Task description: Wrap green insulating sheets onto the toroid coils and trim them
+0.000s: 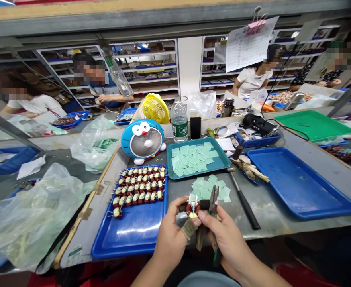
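My left hand is closed on a small wire-wound coil with dark red-brown windings and a pale insert, held just above the bench's front edge. A worn cloth wrap covers its thumb. My right hand grips pliers, jaws pointing up, and its thumb touches the coil's right side. Some fingers of both hands wear dark wraps. Just beyond the hands lies a loose pile of pale green paper pieces. To the left, a blue tray holds several rows of similar coils.
Behind the pile stands a teal tray of green pieces. A hammer lies to the right, beside another blue tray. A cartoon-faced fan, water bottle and phone line the back. Several co-workers sit beyond the partition.
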